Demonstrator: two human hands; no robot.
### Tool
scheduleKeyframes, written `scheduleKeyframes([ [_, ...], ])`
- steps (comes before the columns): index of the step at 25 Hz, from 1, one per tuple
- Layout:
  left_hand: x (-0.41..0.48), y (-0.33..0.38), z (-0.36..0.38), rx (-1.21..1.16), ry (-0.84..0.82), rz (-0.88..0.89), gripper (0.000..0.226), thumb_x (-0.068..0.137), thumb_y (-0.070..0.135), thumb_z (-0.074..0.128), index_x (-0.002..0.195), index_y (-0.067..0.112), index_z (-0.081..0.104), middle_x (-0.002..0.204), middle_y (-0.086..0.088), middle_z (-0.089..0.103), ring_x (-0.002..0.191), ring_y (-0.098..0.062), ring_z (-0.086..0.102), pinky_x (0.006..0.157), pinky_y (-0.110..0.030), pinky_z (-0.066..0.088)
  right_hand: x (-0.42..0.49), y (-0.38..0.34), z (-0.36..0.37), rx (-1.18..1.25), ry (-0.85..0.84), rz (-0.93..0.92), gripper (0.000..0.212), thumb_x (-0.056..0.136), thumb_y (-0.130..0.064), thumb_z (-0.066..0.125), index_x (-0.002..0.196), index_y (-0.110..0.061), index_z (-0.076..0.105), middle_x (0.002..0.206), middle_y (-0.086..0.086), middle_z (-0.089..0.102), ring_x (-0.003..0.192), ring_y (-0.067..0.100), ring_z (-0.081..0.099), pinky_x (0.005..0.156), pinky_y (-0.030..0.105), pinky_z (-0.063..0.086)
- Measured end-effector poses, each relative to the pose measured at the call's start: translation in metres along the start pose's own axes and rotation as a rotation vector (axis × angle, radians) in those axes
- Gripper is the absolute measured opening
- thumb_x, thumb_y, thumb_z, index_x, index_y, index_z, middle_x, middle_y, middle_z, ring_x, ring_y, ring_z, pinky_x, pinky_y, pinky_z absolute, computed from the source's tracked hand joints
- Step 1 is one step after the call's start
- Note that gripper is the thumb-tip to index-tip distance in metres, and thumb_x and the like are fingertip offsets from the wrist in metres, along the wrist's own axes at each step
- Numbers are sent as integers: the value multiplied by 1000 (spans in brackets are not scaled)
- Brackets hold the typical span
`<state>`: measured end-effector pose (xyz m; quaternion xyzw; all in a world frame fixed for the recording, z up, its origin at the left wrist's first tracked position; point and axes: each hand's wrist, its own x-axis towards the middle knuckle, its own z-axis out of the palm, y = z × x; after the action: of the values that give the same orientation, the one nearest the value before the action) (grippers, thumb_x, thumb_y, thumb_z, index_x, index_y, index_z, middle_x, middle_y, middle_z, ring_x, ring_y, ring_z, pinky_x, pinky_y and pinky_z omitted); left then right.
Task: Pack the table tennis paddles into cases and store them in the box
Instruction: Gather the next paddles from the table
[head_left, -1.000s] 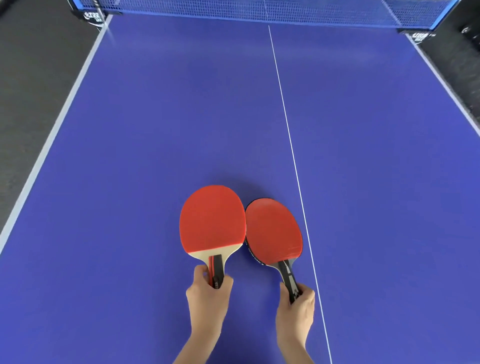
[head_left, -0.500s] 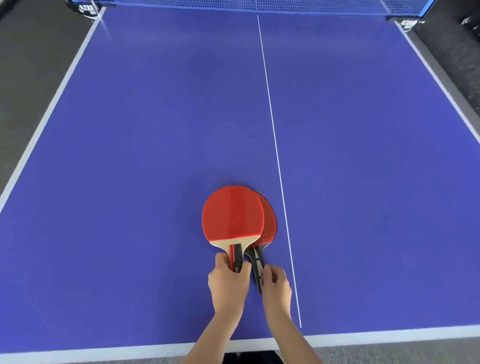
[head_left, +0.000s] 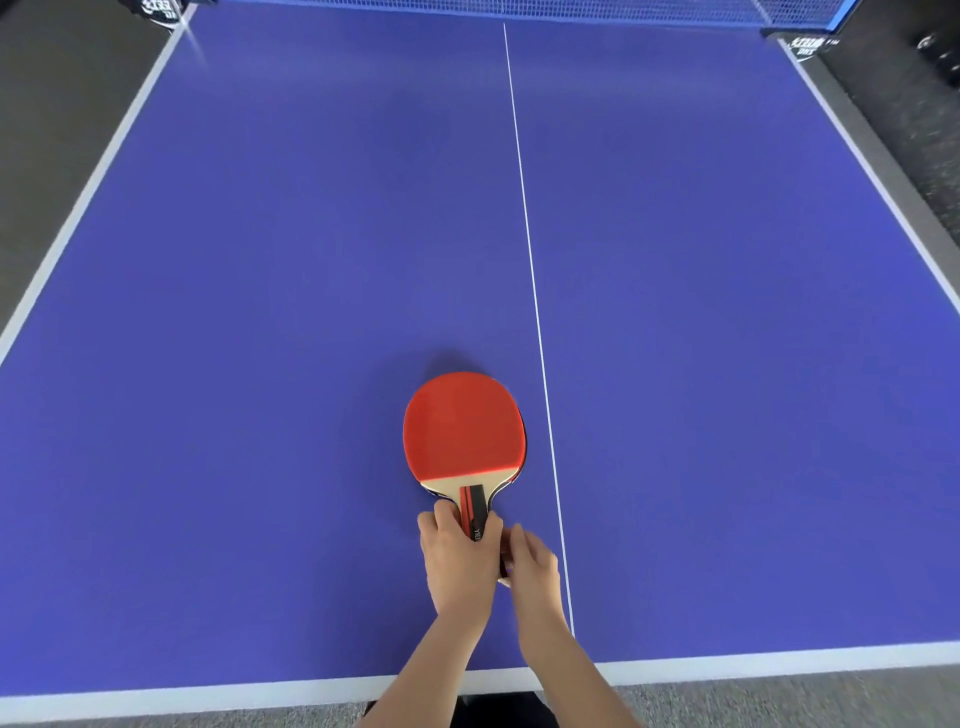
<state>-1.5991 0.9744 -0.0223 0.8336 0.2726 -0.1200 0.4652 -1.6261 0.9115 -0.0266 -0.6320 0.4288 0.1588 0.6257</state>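
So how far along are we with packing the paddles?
Done: paddles stacked, top paddle covering almost all the lower paddle. In hand: left hand grips the top handle, right hand pinches the lower one. Left: casing and boxing; no case or box is in view.

Net post (head_left: 804, 47): "DHS", inverted; paddle handle (head_left: 474, 506): possibly "YIN".

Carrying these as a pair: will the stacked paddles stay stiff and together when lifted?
Probably stiff: the top paddle shows a flat wooden blade under red rubber. Likely light: the left hand grips just its handle. The lower paddle peeks out rightward, so they may slide apart.
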Motion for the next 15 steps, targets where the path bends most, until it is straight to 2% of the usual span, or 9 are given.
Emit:
scheduleKeyframes([
  [2, 1, 1, 1, -71, -45, -63, 28, 83, 28, 68, 84, 16, 42, 91, -2, 47, 73, -19, 55, 58, -30, 45, 0, 0, 0, 3, 20, 0, 36, 98, -26, 41, 73, -9, 61, 67, 3, 65, 68, 21, 60, 67, 35, 49],
  [4, 1, 2, 2, -179, -105, -149, 31, 84, 25, 69, 90, 15, 40, 89, -4, 54, 71, -19, 59, 55, -29, 48, 1, 0, 0, -14, 28, -2, 39, 100, -28, 39, 79, -11, 67, 75, 5, 71, 75, 21, 65, 69, 32, 51],
  [8, 8, 0, -2, -176, -194, -229, 31, 84, 22, 68, 101, 10, 45, 84, -4, 62, 63, -14, 60, 40, -14, 42, 2, 0, 2, -46, 23, -18, 41, 100, -31, 41, 82, -8, 69, 80, 9, 71, 75, 18, 63, 66, 26, 48],
  [12, 18, -4, -12, -113, -259, -245, 22, 83, 18, 67, 95, 7, 53, 79, -10, 65, 56, -16, 58, 40, -16, 45, 2, -9, 1, -150, 22, -98, 32, 99, -32, 45, 82, -18, 69, 81, -9, 67, 77, 9, 62, 58, 13, 42],
  [14, 21, -7, -20, -158, -272, -262, 15, 82, 12, 62, 91, 9, 51, 72, -6, 62, 54, -17, 57, 41, -18, 46, 7, -21, 1, -154, 65, -143, 19, 95, -35, 52, 81, -26, 62, 77, -17, 59, 73, 9, 57, 53, 9, 37],
  [15, 22, -9, -24, -161, -274, -262, 12, 82, 9, 60, 90, 10, 50, 71, -5, 61, 54, -16, 56, 42, -19, 46, 11, -30, 1, -134, 80, -140, 11, 92, -37, 55, 88, -28, 58, 82, -18, 58, 77, 4, 56, 55, 10, 36],
])
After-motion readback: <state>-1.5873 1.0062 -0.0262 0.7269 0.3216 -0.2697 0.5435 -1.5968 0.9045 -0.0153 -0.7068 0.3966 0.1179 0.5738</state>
